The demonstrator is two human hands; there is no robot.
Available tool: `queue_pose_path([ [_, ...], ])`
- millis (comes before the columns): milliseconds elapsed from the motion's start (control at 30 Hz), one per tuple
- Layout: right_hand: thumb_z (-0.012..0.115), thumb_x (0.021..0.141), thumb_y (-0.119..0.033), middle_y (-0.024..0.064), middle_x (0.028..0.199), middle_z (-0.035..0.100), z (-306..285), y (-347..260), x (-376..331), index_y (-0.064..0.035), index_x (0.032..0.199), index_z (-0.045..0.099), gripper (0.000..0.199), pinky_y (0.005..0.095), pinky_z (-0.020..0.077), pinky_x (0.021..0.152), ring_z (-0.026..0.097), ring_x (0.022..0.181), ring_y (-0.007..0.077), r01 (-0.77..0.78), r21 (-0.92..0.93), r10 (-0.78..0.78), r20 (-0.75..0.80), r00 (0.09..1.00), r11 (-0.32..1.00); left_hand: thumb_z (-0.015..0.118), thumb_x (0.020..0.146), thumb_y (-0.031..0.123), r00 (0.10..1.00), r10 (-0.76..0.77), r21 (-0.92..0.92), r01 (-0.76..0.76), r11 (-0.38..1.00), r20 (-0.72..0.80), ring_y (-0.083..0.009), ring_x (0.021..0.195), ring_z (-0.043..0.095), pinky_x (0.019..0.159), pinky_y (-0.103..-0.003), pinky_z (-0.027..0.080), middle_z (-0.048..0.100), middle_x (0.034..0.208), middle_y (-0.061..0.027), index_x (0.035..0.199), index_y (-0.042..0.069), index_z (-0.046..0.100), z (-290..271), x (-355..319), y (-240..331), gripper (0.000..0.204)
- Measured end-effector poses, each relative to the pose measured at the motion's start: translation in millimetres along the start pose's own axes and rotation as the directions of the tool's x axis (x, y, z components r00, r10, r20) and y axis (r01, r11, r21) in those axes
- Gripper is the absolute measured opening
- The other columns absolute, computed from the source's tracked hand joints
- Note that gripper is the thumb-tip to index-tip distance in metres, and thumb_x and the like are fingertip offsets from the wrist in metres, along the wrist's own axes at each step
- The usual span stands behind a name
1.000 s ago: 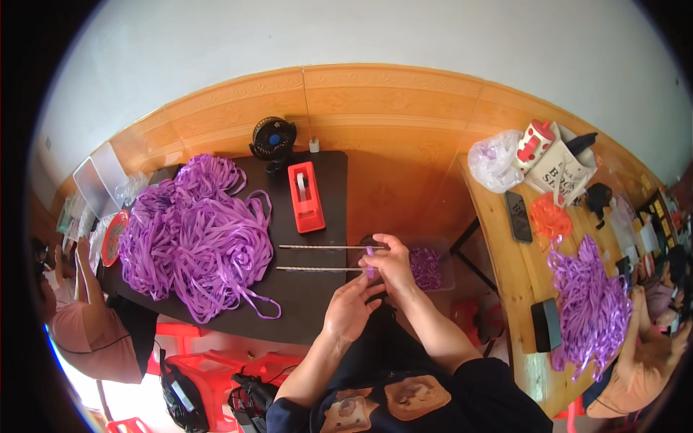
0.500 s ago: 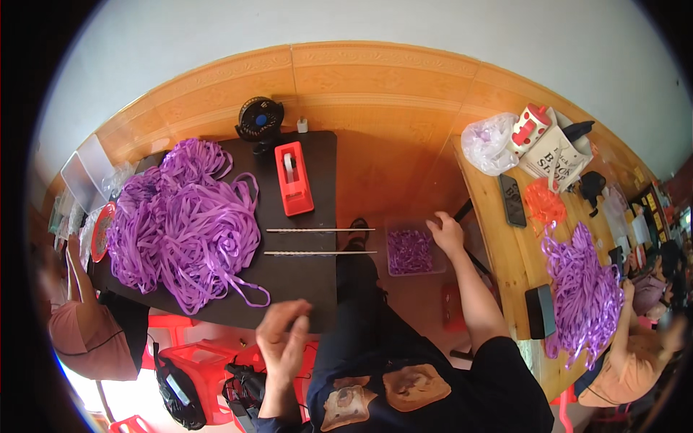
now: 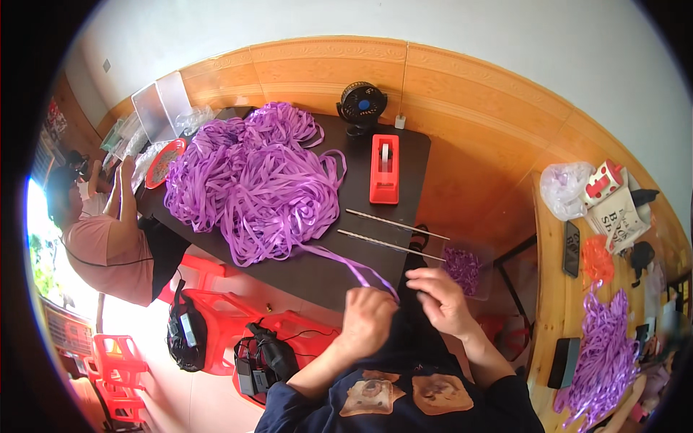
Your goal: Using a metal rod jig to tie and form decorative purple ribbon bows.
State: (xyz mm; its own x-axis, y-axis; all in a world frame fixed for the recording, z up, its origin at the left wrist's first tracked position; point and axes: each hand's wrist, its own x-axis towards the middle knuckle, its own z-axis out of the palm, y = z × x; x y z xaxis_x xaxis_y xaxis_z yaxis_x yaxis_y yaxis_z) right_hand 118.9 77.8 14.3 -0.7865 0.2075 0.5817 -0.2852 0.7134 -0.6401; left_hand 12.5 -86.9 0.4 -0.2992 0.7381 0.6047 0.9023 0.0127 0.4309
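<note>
1. Since the ribbon strand (image 3: 336, 255) bends and folds freely, you can judge it light, soft and hard to break, though its sheen suggests that it may slip between your fingers.
2. You have it running from the large purple pile (image 3: 267, 180) on the dark counter (image 3: 303, 281), out past the near edge to your left grip (image 3: 368, 317); close to your hand it seems doubled into two lengths.
3. Your left grip is curled closed on the strand, its fingertips hidden from above. Your right grip (image 3: 442, 302) is just beside it, fingers and thumb apart, with no ribbon visible between them.
4. You probably do best to pinch the strand flat along its free stretch, clear of the pile; a hold deep in the heap would likely drag tangled lengths along.
5. You can count two thin rods (image 3: 397, 224), side by side and jutting over the counter's right edge, one red tape dispenser (image 3: 384, 184) and one black fan (image 3: 362, 105).
6. You have two more masses of purple ribbon: one in a single clear bin (image 3: 488, 278) beyond your right grip, one on the wooden counter (image 3: 574, 314) with one phone (image 3: 572, 249). You cannot count the strands within any mass.
</note>
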Motion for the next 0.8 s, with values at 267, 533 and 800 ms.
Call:
queue_pose_path([
  [267, 0.071, 0.077, 0.002, 0.0032, 0.082, 0.066, -36.9, 10.0, -21.8, -0.0013, 0.102, 0.066, 0.026, 0.0237, 0.0474, 0.069, 0.061, 0.077, 0.0089, -0.494, 0.343, 0.304, 0.479, 0.824, 0.799, 0.06, 0.086, -0.002, 0.873, -0.375, -0.686, 0.481, 0.546, 0.313, -0.0139, 0.061, 0.061, 0.056, -0.026, 0.049, 0.063, 0.07, -0.0072, 0.09, -0.002, 0.057, -14.9, 7.1, 21.0, 0.004],
  [533, 0.062, 0.077, 0.012, 0.008, 0.072, 0.062, -74.0, 16.7, -24.3, 0.0006, 0.09, 0.067, 0.018, 0.0239, 0.0445, 0.056, 0.061, 0.065, 0.0158, -0.296, 0.11, 0.29, 0.068, 0.955, 0.949, 0.052, 0.095, 0.007, 0.672, -0.191, -0.678, 0.734, 0.044, 0.716, -0.0096, 0.062, 0.059, 0.056, -0.021, 0.048, 0.063, 0.071, -0.0065, 0.116, -0.005, 0.055, 4.4, 20.1, 26.8, 0.025],
  [800, 0.066, 0.069, 0.007, 0.0068, 0.077, 0.062, -69.4, 56.0, -24.0, -0.0036, 0.086, 0.068, 0.02, 0.031, 0.0484, 0.056, 0.061, 0.067, 0.0231, -0.02, -0.474, -0.058, -0.149, 0.987, 0.88, 0.053, 0.096, 0.012, 0.703, -0.379, -0.748, 0.662, 0.039, 0.603, -0.0099, 0.061, 0.06, 0.059, -0.021, 0.048, 0.068, 0.077, -0.009, 0.106, -0.004, 0.063, 102.6, -2.6, 20.6, 0.022],
])
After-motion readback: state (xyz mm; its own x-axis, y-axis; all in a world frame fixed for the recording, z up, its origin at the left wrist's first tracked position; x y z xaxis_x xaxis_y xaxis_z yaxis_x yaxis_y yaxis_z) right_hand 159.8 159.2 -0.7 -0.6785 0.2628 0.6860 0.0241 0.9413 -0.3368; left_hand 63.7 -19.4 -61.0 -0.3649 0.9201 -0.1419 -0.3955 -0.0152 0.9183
